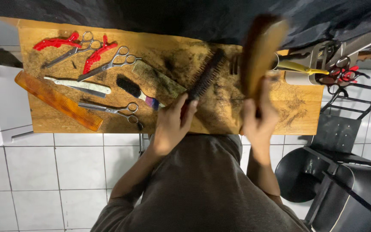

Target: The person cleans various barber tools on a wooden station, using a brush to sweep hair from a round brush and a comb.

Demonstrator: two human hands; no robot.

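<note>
My left hand (171,124) grips the handle of a black round bristle brush (206,74) that lies slanted on the wooden tabletop (52,122). My right hand (259,116) holds a brown wooden brush or comb (259,51) upright above the table; it is blurred by motion. Loose cut hair is scattered over the wood between the two hands.
On the left of the table lie an orange comb (59,101), a greenish comb (157,79), scissors (110,64), more scissors (117,111), red hair clips (56,42), a folded razor (82,86) and a small black brush (136,91). A tool holder (318,68) stands at right, a black chair (344,180) below it.
</note>
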